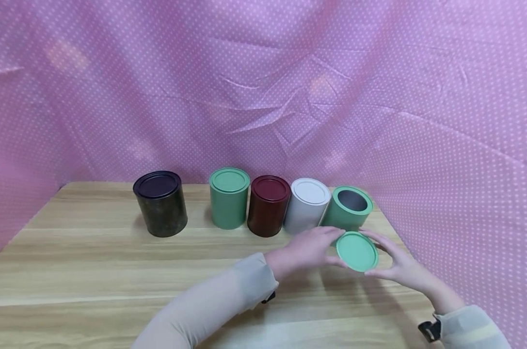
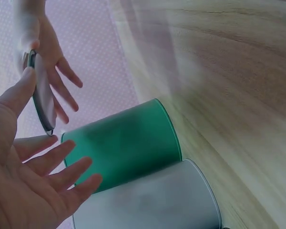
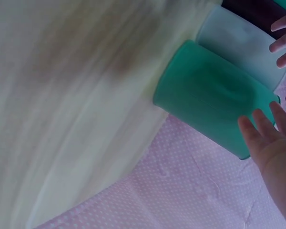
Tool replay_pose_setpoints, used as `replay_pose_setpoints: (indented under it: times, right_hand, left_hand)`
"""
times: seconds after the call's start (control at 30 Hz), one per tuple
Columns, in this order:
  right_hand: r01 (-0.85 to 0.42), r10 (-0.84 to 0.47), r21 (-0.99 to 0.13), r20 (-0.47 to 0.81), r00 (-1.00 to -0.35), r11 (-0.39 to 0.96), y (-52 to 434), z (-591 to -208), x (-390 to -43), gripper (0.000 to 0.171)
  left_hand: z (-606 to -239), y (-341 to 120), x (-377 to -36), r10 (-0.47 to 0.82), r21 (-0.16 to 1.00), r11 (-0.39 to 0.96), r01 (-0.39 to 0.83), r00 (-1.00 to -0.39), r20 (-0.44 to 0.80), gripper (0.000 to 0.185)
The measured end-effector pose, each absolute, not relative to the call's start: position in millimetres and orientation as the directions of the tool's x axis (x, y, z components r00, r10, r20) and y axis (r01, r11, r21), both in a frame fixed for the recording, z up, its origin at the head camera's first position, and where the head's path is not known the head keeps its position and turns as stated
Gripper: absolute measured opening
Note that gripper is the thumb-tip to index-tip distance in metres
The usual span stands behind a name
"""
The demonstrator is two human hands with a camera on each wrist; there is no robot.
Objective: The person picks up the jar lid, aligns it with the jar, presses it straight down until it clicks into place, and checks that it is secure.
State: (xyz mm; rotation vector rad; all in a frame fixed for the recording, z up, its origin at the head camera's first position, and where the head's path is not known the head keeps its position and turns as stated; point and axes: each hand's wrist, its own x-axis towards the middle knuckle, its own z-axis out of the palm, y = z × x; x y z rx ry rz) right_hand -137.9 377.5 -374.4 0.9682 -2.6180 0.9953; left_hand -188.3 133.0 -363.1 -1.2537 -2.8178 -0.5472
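A round green lid hangs just above the wooden table, carried between my two hands. My left hand touches its left rim, with the thumb on the edge and the fingers spread straight. My right hand supports the right side with straight, spread fingers. The left wrist view shows the lid edge-on between the hands. Right behind it stands an open green can with no lid, also visible from the wrists.
A row of lidded cans runs along the back: a dark can, a green can, a maroon can and a white can touching the open one. Pink dotted cloth surrounds the table; its right edge is close to my right hand.
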Motion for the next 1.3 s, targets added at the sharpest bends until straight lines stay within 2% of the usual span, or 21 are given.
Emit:
replay_pose_setpoints:
  times: [0.3, 0.47, 0.7, 1.13, 1.3]
  right_hand:
    - [-0.632, -0.509, -0.544, 0.381, -0.772, 0.552, 376.9, -358.2, -143.0, 0.086]
    - [-0.657, -0.522, -0.539, 0.405, -0.751, 0.527, 379.5, -351.5, -150.0, 0.085]
    - [-0.66, -0.518, -0.549, 0.415, -0.748, 0.513, 379.6, -340.7, -160.1, 0.084]
    - [-0.647, -0.506, -0.574, 0.412, -0.758, 0.501, 379.8, -321.2, -176.5, 0.079]
    - [-0.611, -0.494, -0.6, 0.373, -0.785, 0.516, 379.3, -317.5, -182.5, 0.076]
  left_hand:
    - [-356.3, 130.2, -190.7, 0.697, 0.379, 0.593, 0.711, -0.688, 0.202, 0.078]
    - [-353.4, 132.4, -191.9, 0.682, 0.427, 0.572, 0.7, -0.695, 0.228, 0.08]
    - [-339.1, 133.1, -200.1, 0.674, 0.42, 0.571, 0.705, -0.695, 0.251, 0.08]
    - [-311.5, 132.2, -225.8, 0.717, 0.471, 0.542, 0.696, -0.676, 0.173, 0.08]
    - [-307.4, 132.4, -235.3, 0.718, 0.453, 0.55, 0.701, -0.675, 0.172, 0.078]
